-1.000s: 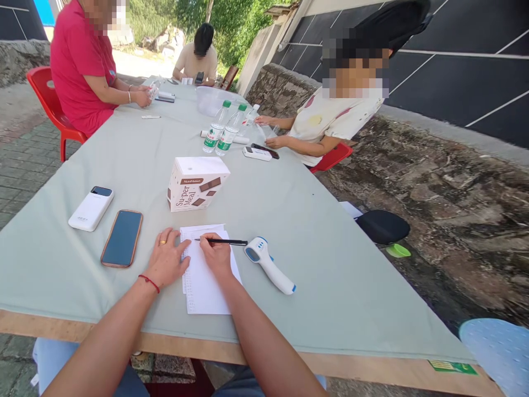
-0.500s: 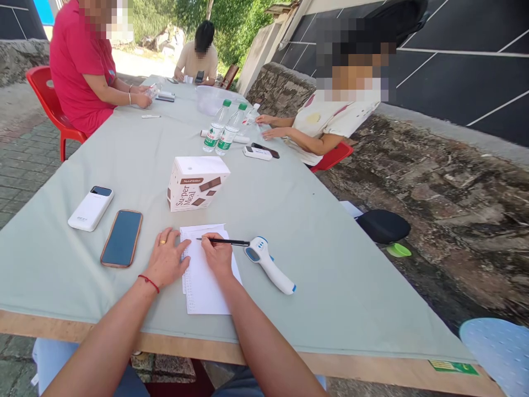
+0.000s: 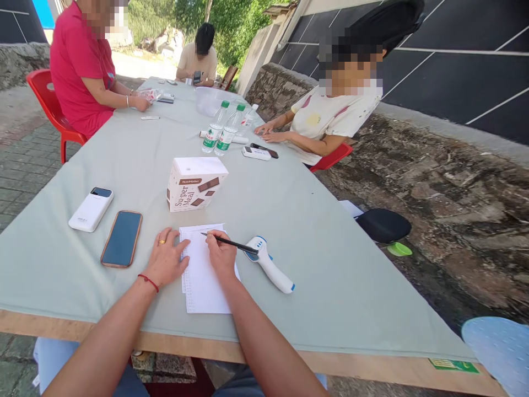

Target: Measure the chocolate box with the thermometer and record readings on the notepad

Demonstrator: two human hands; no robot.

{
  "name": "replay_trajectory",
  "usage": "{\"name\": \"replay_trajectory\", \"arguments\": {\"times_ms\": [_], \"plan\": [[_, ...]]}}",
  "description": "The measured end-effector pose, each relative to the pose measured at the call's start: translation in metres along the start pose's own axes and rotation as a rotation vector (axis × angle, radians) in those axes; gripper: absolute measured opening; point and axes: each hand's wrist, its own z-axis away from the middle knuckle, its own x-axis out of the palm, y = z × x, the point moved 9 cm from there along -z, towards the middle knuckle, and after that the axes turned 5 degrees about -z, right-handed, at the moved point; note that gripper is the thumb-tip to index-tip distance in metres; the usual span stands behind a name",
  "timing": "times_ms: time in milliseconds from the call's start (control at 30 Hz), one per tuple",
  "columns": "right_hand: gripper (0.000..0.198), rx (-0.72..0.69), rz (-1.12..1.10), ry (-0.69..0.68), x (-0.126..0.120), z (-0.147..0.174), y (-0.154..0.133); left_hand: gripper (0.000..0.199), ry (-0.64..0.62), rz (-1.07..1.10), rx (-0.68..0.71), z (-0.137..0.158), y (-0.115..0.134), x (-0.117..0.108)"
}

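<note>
My right hand [image 3: 222, 255] pinches a black pen [image 3: 236, 243], its tip close over the upper part of a white notepad [image 3: 204, 286]; whether it touches the paper I cannot tell. Flat at the pad's left edge rests my left hand [image 3: 167, 258], fingers spread, a ring and a red string bracelet on it. Right of the pad lies a white and blue infrared thermometer [image 3: 273, 267], its head partly behind the pen. A white "Super Meal" box [image 3: 196, 184] stands just beyond the paper. To the left are a smartphone [image 3: 122, 238] and a white power bank [image 3: 91, 209].
Two water bottles [image 3: 218, 132] stand farther up the cloth-covered table [image 3: 351, 298], near a clear plastic basin [image 3: 206, 102]. Another white device [image 3: 256, 153] and a dark phone lie at the right. Three people sit around the far part, handling small items.
My right hand and the pen have shifted slightly right, and the pen's back end has dipped over the thermometer. My left hand stays put. The person at right has drawn their hands together.
</note>
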Motion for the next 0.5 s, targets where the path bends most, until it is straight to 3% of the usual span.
{"name": "replay_trajectory", "arguments": {"times_ms": [67, 200, 267, 367, 500], "plan": [[0.025, -0.176, 0.119, -0.027, -0.010, -0.003, -0.019, 0.038, -0.001, -0.006, -0.001, 0.000, -0.001, 0.000], [0.032, -0.461, 0.626, -0.218, -0.014, 0.002, -0.035, 0.038, 0.019, 0.028, -0.005, -0.001, -0.006, 0.000], [0.037, -0.477, 0.848, -0.305, -0.013, 0.007, -0.026, 0.038, 0.042, 0.078, -0.021, -0.001, -0.011, 0.000], [0.043, -0.484, 0.987, -0.376, -0.014, 0.013, -0.017, 0.043, 0.065, 0.220, -0.112, -0.007, -0.028, 0.000], [0.046, -0.467, 0.971, -0.281, -0.046, 0.008, -0.026, 0.063, 0.073, 0.489, -0.356, -0.031, -0.069, 0.002]]}}
